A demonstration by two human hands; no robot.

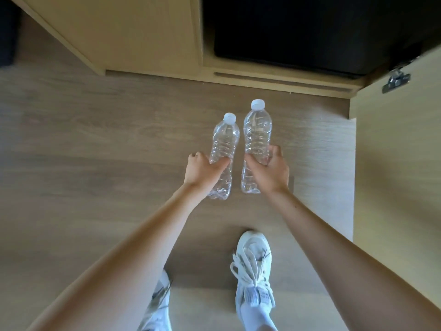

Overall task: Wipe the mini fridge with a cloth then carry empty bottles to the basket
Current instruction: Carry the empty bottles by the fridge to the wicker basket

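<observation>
Fingers of the left hand (205, 168) are curled tight round the middle of a clear, crinkled plastic bottle with a white cap (224, 142). The right hand (268, 172) is clamped the same way on a second clear plastic bottle (257, 132), which also has a white cap. Each hand has one bottle, so both can go in one trip. The bottles are held out in front, side by side and not touching, with their caps pointing to 12 o'clock. Nothing can be seen inside them, so they look empty and light. A grip round the middle should be enough, and a hard squeeze would only crumple them.

Under the hands is a pale wooden floor (95, 139). At 1 o'clock sits the dark mini fridge (310, 32), inside a light wooden cabinet (143, 32). The cabinet door (393, 163) stands open at 3 o'clock, with a silver metal hinge (396, 81) near its top. I think it is open so the fridge can be reached. At 6 o'clock are two white lace-up shoes (254, 266) on the floor.

No cloth is in view, and no basket either. So I judge the wiping part is done and this is the carrying part. The next move calls for turning to find the basket, which is out of sight.
</observation>
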